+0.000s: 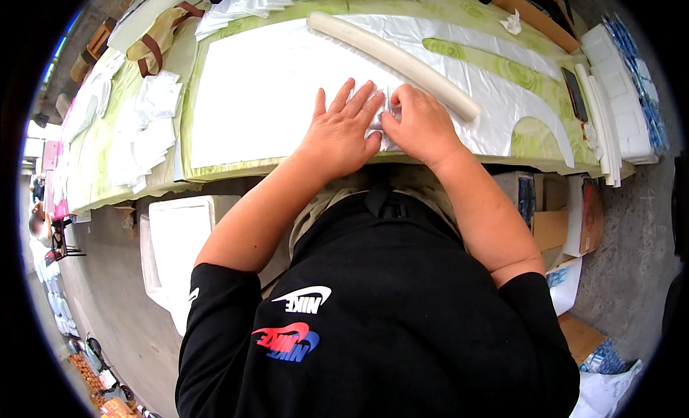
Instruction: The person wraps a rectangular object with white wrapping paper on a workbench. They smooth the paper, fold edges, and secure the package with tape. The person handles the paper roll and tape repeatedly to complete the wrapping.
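My left hand (341, 134) lies flat with its fingers spread, at the edge of a smooth white sheet (247, 95). Close beside it, my right hand (423, 127) is curled, thumb and fingers pinching a bit of thin, shiny plastic film (388, 102). Most of that film is hidden by my fingers. Beyond my right hand a long cream-coloured tube (395, 62) rests slantwise on a crinkled white plastic sheet (495, 131) with curved cut-outs.
A green patterned cloth (531, 134) covers the table. Stacks of clear plastic bags (147, 134) lie at left, with more at the far edge. At right are a phone (575, 95), white rolls (603, 123) and an open cardboard box (538, 16). White foam boxes (179, 231) stand below.
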A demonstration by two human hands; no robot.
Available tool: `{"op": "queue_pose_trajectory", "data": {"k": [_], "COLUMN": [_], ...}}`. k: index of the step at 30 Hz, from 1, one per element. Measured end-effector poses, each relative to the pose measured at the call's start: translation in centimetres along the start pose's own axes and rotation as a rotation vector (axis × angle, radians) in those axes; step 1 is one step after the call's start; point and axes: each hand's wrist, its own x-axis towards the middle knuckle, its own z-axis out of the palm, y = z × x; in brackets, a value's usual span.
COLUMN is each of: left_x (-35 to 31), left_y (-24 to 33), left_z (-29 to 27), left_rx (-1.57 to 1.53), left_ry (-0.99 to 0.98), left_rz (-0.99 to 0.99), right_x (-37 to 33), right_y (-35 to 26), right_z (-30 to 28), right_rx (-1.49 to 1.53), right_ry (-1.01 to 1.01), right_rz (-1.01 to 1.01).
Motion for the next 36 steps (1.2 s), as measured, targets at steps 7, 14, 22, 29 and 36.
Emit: {"op": "queue_pose_trajectory", "data": {"k": [7,14,22,29,36], "left_x": [0.1,-6.2,-8.3,-7.2,-1.5], "left_y": [0.3,1.2,2.1,4.2,2.0], "left_z": [-0.3,-1.6,1.3,-0.2,-1.8], "left_rx": [0.032,-0.579,-1.942,-1.943,-2.034], "left_ry": [-0.037,0.281,-0.168,0.085,0.485], "left_rz": [-0.016,0.101,-0.821,-0.608,-0.551], "right_x": [0.8,1.6,-3.5,-6.9,-5.5], "right_y": [0.6,-0.6,-0.9,-2.0,-0.5], "right_z": [-0.2,-1.4,-0.6,-1.7,-1.5], "right_rx": [-0.04,-0.091,0.025,0.819,0.971], "right_ry": [-0.105,-0.226,-0.179,-0.196,-0.016], "right_rz": [-0.039,0.035,-0.285,-0.003,-0.015]}}
